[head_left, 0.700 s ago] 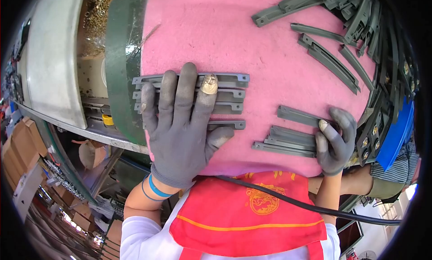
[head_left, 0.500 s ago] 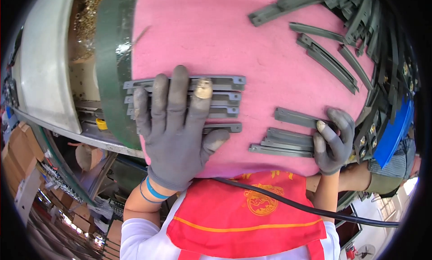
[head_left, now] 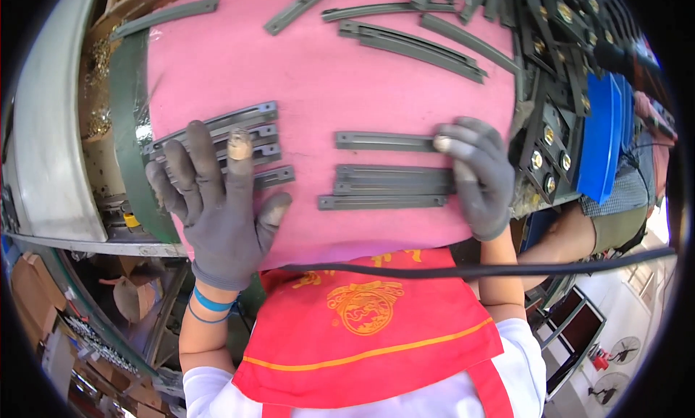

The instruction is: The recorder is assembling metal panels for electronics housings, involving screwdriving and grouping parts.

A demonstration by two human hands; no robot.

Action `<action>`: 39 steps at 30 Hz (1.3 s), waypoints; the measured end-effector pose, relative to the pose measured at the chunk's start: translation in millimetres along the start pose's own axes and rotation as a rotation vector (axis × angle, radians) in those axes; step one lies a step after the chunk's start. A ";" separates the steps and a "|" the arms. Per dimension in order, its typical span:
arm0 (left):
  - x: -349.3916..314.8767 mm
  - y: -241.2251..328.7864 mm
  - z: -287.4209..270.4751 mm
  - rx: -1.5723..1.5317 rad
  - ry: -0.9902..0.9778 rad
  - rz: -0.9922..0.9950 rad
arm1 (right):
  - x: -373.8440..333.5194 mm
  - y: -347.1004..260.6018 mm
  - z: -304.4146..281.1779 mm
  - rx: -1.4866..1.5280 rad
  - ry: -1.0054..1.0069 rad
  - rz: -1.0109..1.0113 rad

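Observation:
My left hand (head_left: 224, 215), in a grey glove with a worn, pale fingertip, lies with spread fingers over several grey slotted metal strips (head_left: 250, 116) at the left of the pink mat. The strips lie side by side, slanting up to the right, and the hand partly covers them. My right hand (head_left: 481, 179), also gloved, curls at the right end of another grey strip (head_left: 384, 141). Its worn fingertip touches that end. Just below it, more strips (head_left: 391, 179) lie close together, their right ends reaching the hand.
More strips (head_left: 413, 49) lie loose on the pink mat (head_left: 304, 85), heaped at the far right. Dark parts with round metal pieces (head_left: 546, 136) and a blue bin (head_left: 601, 139) line the right side. A black cable (head_left: 470, 271) crosses before me. Another person's leg (head_left: 561, 244) is at right.
The whole view has shifted, so mat, hands and strips sit farther left in it. The strips under my left hand now slant more. Both hands stay at their strips.

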State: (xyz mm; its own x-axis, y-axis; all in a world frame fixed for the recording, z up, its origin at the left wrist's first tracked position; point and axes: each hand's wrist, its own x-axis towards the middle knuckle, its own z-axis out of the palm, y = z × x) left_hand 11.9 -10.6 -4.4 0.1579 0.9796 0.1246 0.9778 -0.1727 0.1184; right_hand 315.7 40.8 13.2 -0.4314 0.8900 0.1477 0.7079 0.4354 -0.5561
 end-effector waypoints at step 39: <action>86.3 242.4 -7.4 -2.154 -1.346 -0.205 | -90.2 40.7 -173.2 -0.028 -0.191 0.171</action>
State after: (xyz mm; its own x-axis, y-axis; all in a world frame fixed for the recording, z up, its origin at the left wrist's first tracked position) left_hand 261.5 31.3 42.4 0.8876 0.3784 -0.2626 -0.2301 0.8581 0.4590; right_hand 480.4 1.7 118.9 -0.3997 0.9106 -0.1055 0.7940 0.2864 -0.5362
